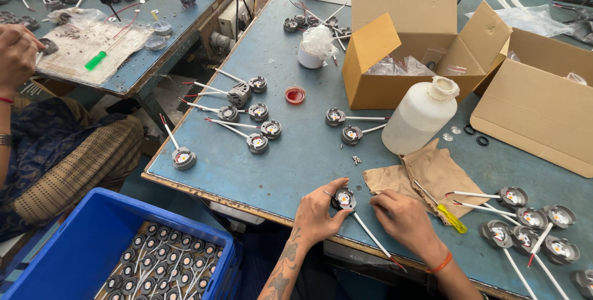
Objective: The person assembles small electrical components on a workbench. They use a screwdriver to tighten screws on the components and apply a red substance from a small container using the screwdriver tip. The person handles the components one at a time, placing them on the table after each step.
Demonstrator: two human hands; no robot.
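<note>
While both hands hold a lamp module (344, 199), blue crate (80, 244) holds more.

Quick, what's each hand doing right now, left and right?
Left hand: closed on a small round lamp part with white leads.
Right hand: curled beside the part; whether it grips anything cannot be told.

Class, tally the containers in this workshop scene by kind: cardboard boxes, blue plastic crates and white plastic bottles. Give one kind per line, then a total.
Cardboard boxes: 2
Blue plastic crate: 1
White plastic bottle: 1
Total: 4
</note>
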